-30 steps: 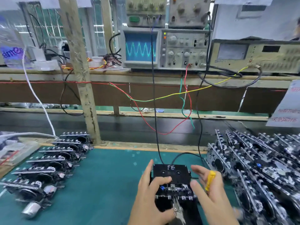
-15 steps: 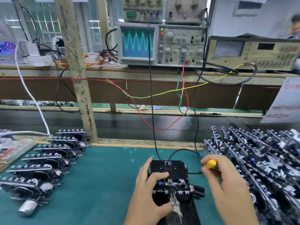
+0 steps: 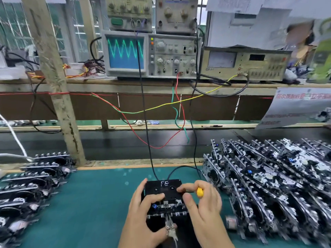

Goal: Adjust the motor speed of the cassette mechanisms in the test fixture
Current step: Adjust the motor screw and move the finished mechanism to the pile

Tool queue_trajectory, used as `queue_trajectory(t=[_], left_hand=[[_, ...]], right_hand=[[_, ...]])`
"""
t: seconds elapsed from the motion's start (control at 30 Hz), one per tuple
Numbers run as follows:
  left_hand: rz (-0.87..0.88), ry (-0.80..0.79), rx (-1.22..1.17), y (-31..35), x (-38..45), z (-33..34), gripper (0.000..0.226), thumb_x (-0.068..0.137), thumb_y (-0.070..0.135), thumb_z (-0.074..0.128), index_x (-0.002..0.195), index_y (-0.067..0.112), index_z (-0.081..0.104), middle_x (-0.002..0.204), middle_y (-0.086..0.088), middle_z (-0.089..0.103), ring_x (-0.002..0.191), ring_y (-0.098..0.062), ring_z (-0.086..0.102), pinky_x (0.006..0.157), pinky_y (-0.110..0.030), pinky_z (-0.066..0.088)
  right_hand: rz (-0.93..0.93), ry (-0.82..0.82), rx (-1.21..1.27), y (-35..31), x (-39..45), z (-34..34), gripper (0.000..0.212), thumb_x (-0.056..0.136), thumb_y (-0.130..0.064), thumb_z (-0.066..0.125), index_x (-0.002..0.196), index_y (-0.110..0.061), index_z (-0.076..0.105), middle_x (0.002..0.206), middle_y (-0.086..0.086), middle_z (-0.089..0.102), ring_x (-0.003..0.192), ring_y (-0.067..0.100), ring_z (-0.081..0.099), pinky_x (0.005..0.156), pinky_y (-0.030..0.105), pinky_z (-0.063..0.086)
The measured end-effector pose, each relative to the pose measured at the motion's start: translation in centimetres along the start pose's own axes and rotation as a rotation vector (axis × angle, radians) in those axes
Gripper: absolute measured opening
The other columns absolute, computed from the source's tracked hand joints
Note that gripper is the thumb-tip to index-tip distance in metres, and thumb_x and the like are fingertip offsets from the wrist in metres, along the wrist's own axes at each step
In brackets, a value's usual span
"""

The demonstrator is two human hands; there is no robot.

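Test fixture [image 3: 163,189], black, near centre on green mat [image 3: 93,203], cassette mechanism [image 3: 167,208] seated in it. Left hand [image 3: 143,215] curled, gripping fixture's left side. Right hand [image 3: 204,208] pinching yellow-handled screwdriver [image 3: 199,192] at mechanism's right edge.

Mechanism stacks [image 3: 268,185] flanking fixture [image 3: 163,191] (mat between)
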State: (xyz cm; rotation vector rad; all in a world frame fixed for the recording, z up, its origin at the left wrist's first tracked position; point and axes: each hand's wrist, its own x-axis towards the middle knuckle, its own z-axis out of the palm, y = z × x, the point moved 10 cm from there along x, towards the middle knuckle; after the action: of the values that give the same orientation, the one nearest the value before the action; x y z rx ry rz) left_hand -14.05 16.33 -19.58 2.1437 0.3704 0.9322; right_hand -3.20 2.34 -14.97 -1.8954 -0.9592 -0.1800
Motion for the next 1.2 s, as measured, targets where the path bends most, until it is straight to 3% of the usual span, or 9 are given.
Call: queue_trajectory(t=[0.07,0.17,0.3,0.43,0.77,0.9,1.03,1.2], left_hand=[[-0.002,-0.005,0.001,-0.1,0.1,0.1,0.069,0.053,0.051,0.084,0.116,0.059,0.056,0.158,0.036,0.013,0.142,0.004,0.030,0.105,-0.033,0.041],[0.000,-0.006,-0.004,-0.1,0.1,0.1,0.068,0.051,0.053,0.085,0.113,0.059,0.057,0.158,0.035,0.015,0.142,0.001,0.033,0.105,-0.033,0.042],[0.008,-0.009,-0.002,-0.2,0.2,0.1,0.067,0.053,0.053,0.084,0.113,0.060,0.058,0.156,0.037,0.014,0.140,0.000,0.037,0.103,-0.031,0.043],[0.005,-0.014,0.020,-0.3,0.2,0.1,0.067,0.054,0.055,0.083,0.115,0.060,0.056,0.156,0.038,0.013,0.141,0.002,0.035,0.101,-0.030,0.039],[0.001,-0.016,0.026,-0.5,0.3,0.2,0.068,0.054,0.056,0.083,0.117,0.060,0.055,0.156,0.038,0.014,0.142,-0.003,0.034,0.102,-0.033,0.038],[0.017,-0.002,0.005,-0.1,0.5,0.1,0.068,0.052,0.059,0.084,0.115,0.061,0.057,0.153,0.040,0.016,0.141,0.000,0.035,0.105,-0.033,0.039],[0.042,0.013,0.001,0.0,0.4,-0.1,0.068,0.053,0.059,0.085,0.115,0.060,0.057,0.153,0.039,0.018,0.141,-0.004,0.038,0.106,-0.033,0.042],[0.051,0.010,-0.009,-0.1,0.5,0.0,0.066,0.056,0.055,0.086,0.116,0.060,0.058,0.153,0.039,0.019,0.141,-0.008,0.039,0.106,-0.035,0.046]], right_hand=[[0.026,-0.023,0.016,0.4,-0.4,0.4,0.017,0.091,-0.067,0.030,0.107,-0.065,0.029,0.121,-0.023,0.059,0.125,-0.002,0.039,0.111,0.029,0.014],[0.067,-0.079,0.060,1.1,-0.8,1.1,0.022,0.086,-0.074,0.031,0.106,-0.064,0.027,0.129,-0.023,0.055,0.123,0.001,0.041,0.104,0.020,0.022],[0.061,-0.174,0.116,1.0,-1.1,1.9,0.039,0.080,-0.089,0.027,0.107,-0.062,0.025,0.133,-0.026,0.049,0.106,0.000,0.057,0.090,0.029,0.044],[0.063,-0.238,0.065,1.1,-1.3,2.4,0.049,0.071,-0.097,0.021,0.111,-0.067,0.019,0.131,-0.028,0.045,0.099,-0.002,0.061,0.085,0.029,0.050],[0.068,-0.261,0.078,0.5,-1.3,2.0,0.034,0.079,-0.070,0.037,0.107,-0.065,0.020,0.130,-0.035,0.044,0.094,0.000,0.063,0.078,0.019,0.047],[0.068,-0.257,0.086,0.8,-1.5,1.9,0.035,0.078,-0.062,0.042,0.106,-0.064,0.021,0.131,-0.034,0.046,0.073,-0.001,0.061,0.072,0.018,0.045],[0.064,-0.261,0.104,0.9,-1.5,1.8,0.038,0.076,-0.058,0.047,0.104,-0.064,0.021,0.135,-0.035,0.048,0.102,-0.008,0.061,0.082,0.015,0.046],[0.065,-0.266,0.105,0.9,-1.5,1.9,0.040,0.075,-0.056,0.050,0.103,-0.061,0.022,0.136,-0.039,0.046,0.088,0.005,0.069,0.071,0.023,0.051]])
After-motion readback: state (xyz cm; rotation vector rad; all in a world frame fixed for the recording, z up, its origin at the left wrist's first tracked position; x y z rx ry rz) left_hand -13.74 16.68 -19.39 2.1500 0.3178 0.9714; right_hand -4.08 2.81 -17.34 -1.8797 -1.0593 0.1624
